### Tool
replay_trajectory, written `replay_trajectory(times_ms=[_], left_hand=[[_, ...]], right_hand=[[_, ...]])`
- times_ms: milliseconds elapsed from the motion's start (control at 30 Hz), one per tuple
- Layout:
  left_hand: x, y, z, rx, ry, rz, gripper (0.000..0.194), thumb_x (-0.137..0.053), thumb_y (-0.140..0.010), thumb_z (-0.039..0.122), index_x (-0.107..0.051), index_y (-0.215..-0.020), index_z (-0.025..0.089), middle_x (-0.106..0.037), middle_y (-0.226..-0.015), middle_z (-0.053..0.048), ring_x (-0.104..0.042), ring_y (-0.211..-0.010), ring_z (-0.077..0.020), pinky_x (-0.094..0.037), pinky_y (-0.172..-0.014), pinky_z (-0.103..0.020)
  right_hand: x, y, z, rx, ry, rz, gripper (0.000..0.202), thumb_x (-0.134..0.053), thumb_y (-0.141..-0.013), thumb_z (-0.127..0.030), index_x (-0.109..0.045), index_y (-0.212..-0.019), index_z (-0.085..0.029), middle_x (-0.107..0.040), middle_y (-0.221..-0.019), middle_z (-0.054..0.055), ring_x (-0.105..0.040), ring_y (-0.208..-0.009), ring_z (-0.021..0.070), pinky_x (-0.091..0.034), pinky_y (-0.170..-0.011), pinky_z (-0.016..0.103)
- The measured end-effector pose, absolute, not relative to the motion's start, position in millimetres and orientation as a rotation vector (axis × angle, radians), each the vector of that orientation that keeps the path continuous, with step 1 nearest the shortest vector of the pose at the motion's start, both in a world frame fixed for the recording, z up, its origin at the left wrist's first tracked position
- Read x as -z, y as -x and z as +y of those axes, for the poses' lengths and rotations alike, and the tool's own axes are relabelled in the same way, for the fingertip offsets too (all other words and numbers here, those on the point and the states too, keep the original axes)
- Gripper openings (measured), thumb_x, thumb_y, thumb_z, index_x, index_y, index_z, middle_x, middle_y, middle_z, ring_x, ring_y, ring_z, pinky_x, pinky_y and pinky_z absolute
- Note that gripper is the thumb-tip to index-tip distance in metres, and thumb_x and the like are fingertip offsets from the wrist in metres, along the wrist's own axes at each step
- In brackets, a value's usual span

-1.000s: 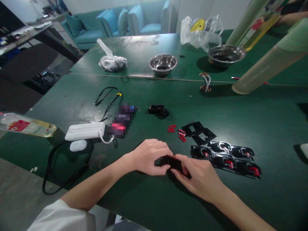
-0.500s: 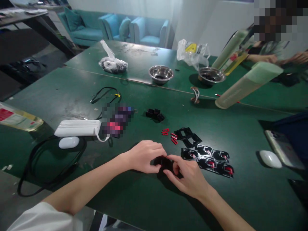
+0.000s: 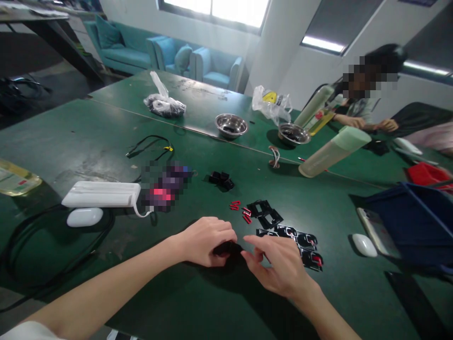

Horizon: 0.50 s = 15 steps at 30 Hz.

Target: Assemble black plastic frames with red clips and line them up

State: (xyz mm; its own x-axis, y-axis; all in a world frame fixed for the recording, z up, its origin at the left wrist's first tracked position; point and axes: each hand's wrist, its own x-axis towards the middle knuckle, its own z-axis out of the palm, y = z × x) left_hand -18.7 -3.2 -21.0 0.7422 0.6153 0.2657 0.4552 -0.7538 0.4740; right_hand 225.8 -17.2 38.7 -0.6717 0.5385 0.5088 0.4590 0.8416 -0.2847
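Note:
My left hand (image 3: 208, 242) is closed around a small dark plastic part (image 3: 223, 248), just above the green table. Much of that part is hidden by the fingers and by shadow. To its right, my right hand (image 3: 279, 264) has thumb and index finger apart, close to the part, with nothing visible between them. Beyond the right hand lie several black plates with red pieces (image 3: 311, 259), partly covered by it. Flat black square frames (image 3: 265, 214) and small red clips (image 3: 247, 216) lie just past the fingers. Farther off is a cluster of small black blocks (image 3: 221, 180).
On the left are a white power bank (image 3: 102, 194), a white oval case (image 3: 85, 217) and black cables. Metal bowls (image 3: 231, 126), a tied plastic bag (image 3: 164, 105) and a green-capped bottle (image 3: 332, 153) stand farther back. A mouse-like white case (image 3: 364, 245), phone (image 3: 378, 231) and blue bin (image 3: 406, 226) are right.
My right hand's fingers have come away from the dark part, which stays in my left hand. The view has tilted up and turned right, showing more of the co-worker and the blue bin.

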Motion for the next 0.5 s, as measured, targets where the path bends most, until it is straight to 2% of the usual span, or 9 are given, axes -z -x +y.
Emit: replay_trajectory(times_ms=[267, 400, 500], left_hand=[[22, 19, -3, -0.587, -2.535, 0.794, 0.035, -0.075, -0.081, 0.033, -0.064, -0.113, 0.024, -0.072, -0.106, -0.001, -0.068, -0.086, -0.0192, -0.047, -0.074, -0.033], [22, 19, -4, -0.585, -2.531, 0.794, 0.033, -0.073, -0.083, 0.034, -0.064, -0.113, 0.024, -0.071, -0.107, -0.002, -0.067, -0.085, -0.0190, -0.046, -0.074, -0.033], [21, 19, -5, -0.556, -2.526, 0.826, 0.030, -0.073, -0.084, 0.033, -0.065, -0.111, 0.024, -0.070, -0.103, -0.001, -0.066, -0.083, -0.0185, -0.046, -0.074, -0.033]], right_hand=[[-100, -236, 15, 0.188, 0.817, -2.257, 0.028, -0.072, -0.098, -0.020, -0.065, -0.124, -0.024, -0.069, -0.067, -0.007, -0.059, -0.050, 0.0091, -0.049, -0.056, 0.025], [-104, -254, 23, 0.414, 0.849, -2.158, 0.030, -0.075, -0.096, -0.022, -0.069, -0.125, -0.028, -0.071, -0.066, -0.007, -0.058, -0.045, 0.0109, -0.049, -0.050, 0.027], [-98, -267, 28, 0.475, 0.870, -2.143, 0.030, -0.079, -0.093, -0.024, -0.072, -0.121, -0.028, -0.070, -0.063, -0.008, -0.059, -0.045, 0.0111, -0.047, -0.047, 0.027]])
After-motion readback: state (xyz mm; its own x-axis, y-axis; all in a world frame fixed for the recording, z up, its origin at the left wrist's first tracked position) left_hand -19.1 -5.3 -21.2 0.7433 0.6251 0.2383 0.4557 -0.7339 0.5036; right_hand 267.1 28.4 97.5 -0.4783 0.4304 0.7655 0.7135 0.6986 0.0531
